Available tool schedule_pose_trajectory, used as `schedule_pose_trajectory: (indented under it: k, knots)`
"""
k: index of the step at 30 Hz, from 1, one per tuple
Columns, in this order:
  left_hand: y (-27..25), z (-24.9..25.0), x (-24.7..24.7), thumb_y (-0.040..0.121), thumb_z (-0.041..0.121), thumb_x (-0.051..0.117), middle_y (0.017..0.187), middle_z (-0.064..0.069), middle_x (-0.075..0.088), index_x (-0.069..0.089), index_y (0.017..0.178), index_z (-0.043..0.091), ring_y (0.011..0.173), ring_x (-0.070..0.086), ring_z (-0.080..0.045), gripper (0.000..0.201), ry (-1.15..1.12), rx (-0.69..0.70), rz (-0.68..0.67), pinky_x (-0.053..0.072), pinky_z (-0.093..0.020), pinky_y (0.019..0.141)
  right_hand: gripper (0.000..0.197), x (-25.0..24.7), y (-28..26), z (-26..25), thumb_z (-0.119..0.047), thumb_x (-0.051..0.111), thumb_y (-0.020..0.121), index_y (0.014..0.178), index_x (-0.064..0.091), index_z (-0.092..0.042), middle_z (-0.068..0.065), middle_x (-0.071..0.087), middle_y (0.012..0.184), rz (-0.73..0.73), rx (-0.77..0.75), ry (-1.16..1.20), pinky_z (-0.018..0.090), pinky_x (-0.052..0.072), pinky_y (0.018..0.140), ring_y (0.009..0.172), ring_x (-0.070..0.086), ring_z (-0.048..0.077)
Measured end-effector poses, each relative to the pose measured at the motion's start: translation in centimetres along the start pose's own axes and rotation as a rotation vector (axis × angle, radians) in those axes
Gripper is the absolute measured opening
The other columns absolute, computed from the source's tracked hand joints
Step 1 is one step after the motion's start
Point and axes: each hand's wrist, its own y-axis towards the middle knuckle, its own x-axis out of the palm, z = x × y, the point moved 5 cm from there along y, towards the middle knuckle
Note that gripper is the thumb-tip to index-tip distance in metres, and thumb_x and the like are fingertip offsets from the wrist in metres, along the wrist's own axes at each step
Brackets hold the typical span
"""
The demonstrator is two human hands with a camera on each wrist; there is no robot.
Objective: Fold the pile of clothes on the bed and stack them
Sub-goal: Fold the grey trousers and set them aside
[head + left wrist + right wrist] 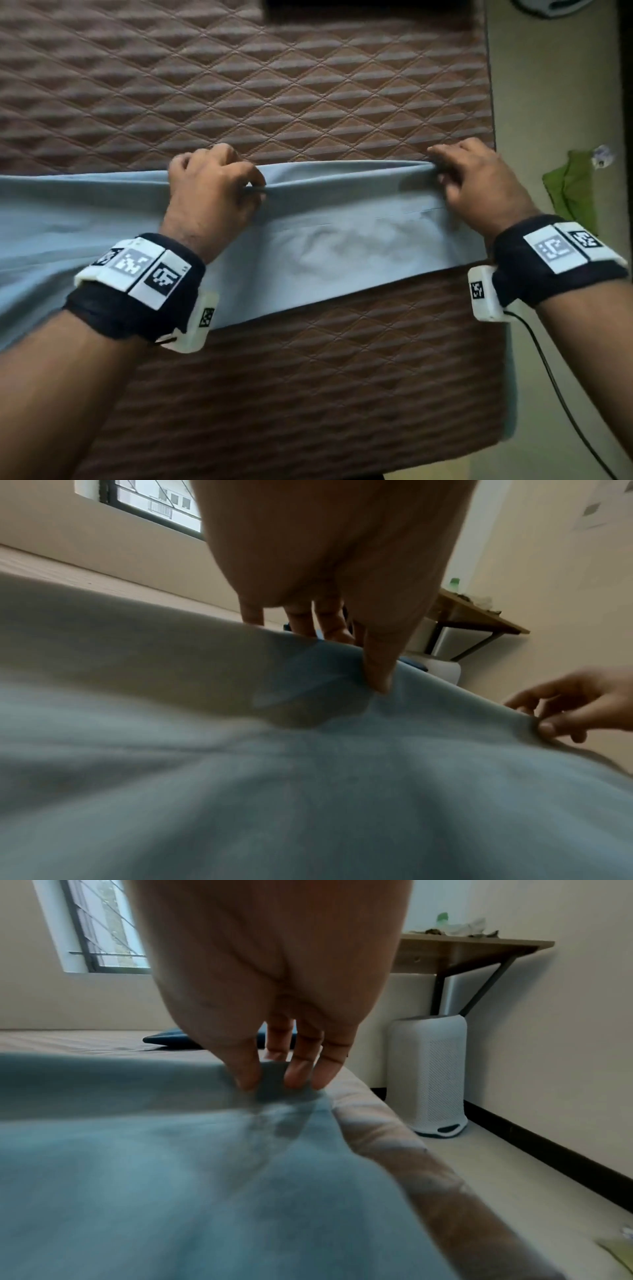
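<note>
Two hands, yours, both clamped on one item: a light blue garment spread across the brown quilted bed. Your left hand pinches the garment's far folded edge near its middle, thumb pressed onto the cloth and fingers curled over the fold. Your right hand pinches the same far edge at its right end, close to the right side of the bed, thumb and fingertips closed on the cloth. Between the two grips the edge runs taut and straight; the rest of the garment lies nearer to you than the grips and extends leftward out of view. Off the bed, right: a green cloth on the floor; far right, a white air purifier under a wall-mounted wooden shelf.
</note>
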Motion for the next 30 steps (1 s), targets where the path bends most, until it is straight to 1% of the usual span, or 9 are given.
schedule_pose_trajectory:
  k: [4, 9, 13, 15, 17, 21, 24, 26, 30]
  knots:
    - [0.9, 0.3, -0.4, 0.082, 0.012, 0.076, 0.097, -0.013, 0.061, 0.065, 0.094, 0.008, 0.09, 0.057, -0.033, 0.017, -0.225, 0.049, -0.108, 0.048, -0.046, 0.081, 0.023, -1.6, 0.2, 0.5, -0.016, 0.061, 0.092, 0.114, 0.064, -0.011, 0.014, 0.05, 0.112, 0.038, 0.046, -0.046, 0.044, 0.05, 0.085, 0.1, 0.055, 0.033]
    - [2.9, -0.2, 1.4, 0.085, 0.01, 0.072, 0.101, -0.016, 0.062, 0.062, 0.101, 0.011, 0.095, 0.057, -0.041, 0.019, -0.093, 0.006, -0.103, 0.046, -0.051, 0.08, 0.021, -1.2, 2.1, 1.5, -0.018, 0.062, 0.093, 0.113, 0.063, -0.013, 0.012, 0.053, 0.117, -0.025, 0.149, -0.035, 0.041, 0.047, 0.087, 0.104, 0.056, 0.034]
    - [1.7, 0.6, 2.2, 0.084, 0.03, 0.074, 0.129, -0.012, 0.055, 0.055, 0.131, 0.021, 0.119, 0.05, -0.038, 0.052, -0.02, -0.058, -0.085, 0.035, -0.05, 0.095, 0.045, -0.8, 0.8, 1.8, -0.026, 0.068, 0.089, 0.131, 0.053, -0.023, 0.007, 0.045, 0.134, -0.012, 0.188, 0.072, 0.042, 0.047, 0.098, 0.117, 0.051, 0.03]
    - [-0.3, 2.3, 2.2, 0.087, 0.034, 0.067, 0.14, -0.01, 0.049, 0.051, 0.138, 0.022, 0.131, 0.043, -0.034, 0.054, -0.038, -0.037, -0.017, 0.028, -0.051, 0.103, 0.051, -0.8, -1.4, 2.5, -0.03, 0.067, 0.09, 0.137, 0.047, -0.025, 0.006, 0.045, 0.136, 0.085, 0.283, 0.185, 0.042, 0.047, 0.101, 0.119, 0.051, 0.026]
    - [-2.9, 4.1, 2.9, 0.089, 0.035, 0.06, 0.144, -0.011, 0.048, 0.052, 0.137, 0.021, 0.137, 0.039, -0.032, 0.051, -0.036, -0.028, 0.001, 0.023, -0.054, 0.108, 0.044, 0.3, -4.2, 3.6, -0.037, 0.062, 0.093, 0.133, 0.049, -0.025, 0.005, 0.054, 0.128, 0.129, 0.453, 0.324, 0.04, 0.049, 0.098, 0.113, 0.056, 0.022]
    - [-7.4, 6.6, 6.3, 0.092, 0.043, 0.047, 0.154, -0.012, 0.039, 0.048, 0.141, 0.023, 0.145, 0.029, -0.034, 0.053, 0.056, -0.077, -0.127, 0.012, -0.061, 0.112, 0.043, 3.7, -6.8, 4.1, -0.053, 0.059, 0.092, 0.116, 0.057, -0.017, -0.001, 0.061, 0.101, 0.081, 0.717, 0.574, 0.03, 0.045, 0.081, 0.094, 0.059, 0.02]
    - [-9.0, 6.7, 8.0, 0.094, 0.053, 0.036, 0.164, -0.007, 0.02, 0.029, 0.152, 0.028, 0.15, 0.011, -0.031, 0.064, 0.107, -0.173, -0.181, 0.001, -0.067, 0.112, 0.049, 4.7, -5.7, 4.3, -0.056, 0.066, 0.085, 0.087, 0.065, -0.008, 0.001, 0.068, 0.082, 0.108, 0.685, 0.713, 0.037, 0.054, 0.072, 0.077, 0.064, 0.024]
    - [-9.4, 6.8, 8.5, 0.095, 0.057, 0.031, 0.166, -0.004, 0.01, 0.02, 0.155, 0.03, 0.152, 0.002, -0.03, 0.067, 0.122, -0.227, -0.181, -0.002, -0.073, 0.11, 0.053, 3.8, -5.3, 4.9, -0.057, 0.069, 0.079, 0.081, 0.063, -0.004, 0.004, 0.07, 0.078, 0.207, 0.627, 0.774, 0.043, 0.058, 0.071, 0.072, 0.065, 0.023]
    - [-9.8, 7.8, 9.5, 0.095, 0.063, 0.025, 0.166, 0.003, 0.001, 0.004, 0.157, 0.032, 0.152, -0.007, -0.025, 0.072, 0.113, -0.212, -0.21, -0.008, -0.072, 0.11, 0.048, 1.1, -6.1, 6.3, -0.057, 0.065, 0.086, 0.066, 0.045, -0.017, 0.001, 0.048, 0.067, 0.307, 0.468, 0.544, 0.033, 0.033, 0.054, 0.06, 0.04, 0.015]
